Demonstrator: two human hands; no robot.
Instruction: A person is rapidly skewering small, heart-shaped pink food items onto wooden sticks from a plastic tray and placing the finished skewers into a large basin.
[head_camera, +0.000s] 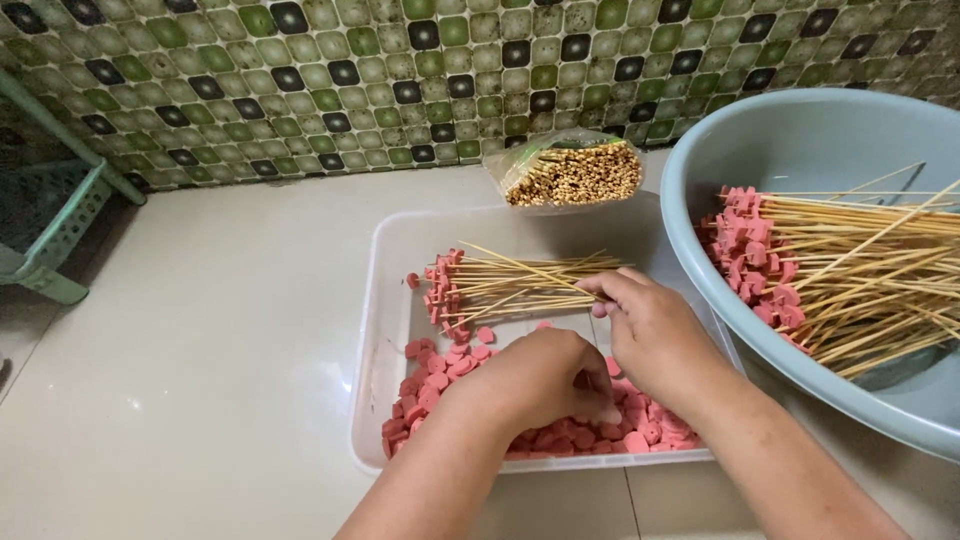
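Observation:
My left hand reaches down into a heap of pink sausage slices in a clear plastic tray, its fingers curled onto the slices. My right hand hovers just right of it, its fingertips pinching the end of a thin bamboo skewer. That skewer lies among a bundle of loaded skewers with pink slices on their left ends, resting at the tray's far side.
A pale blue basin on the right holds several finished skewers. A plastic bag of bare skewers leans on the green tiled wall. A green plastic rack stands at the far left.

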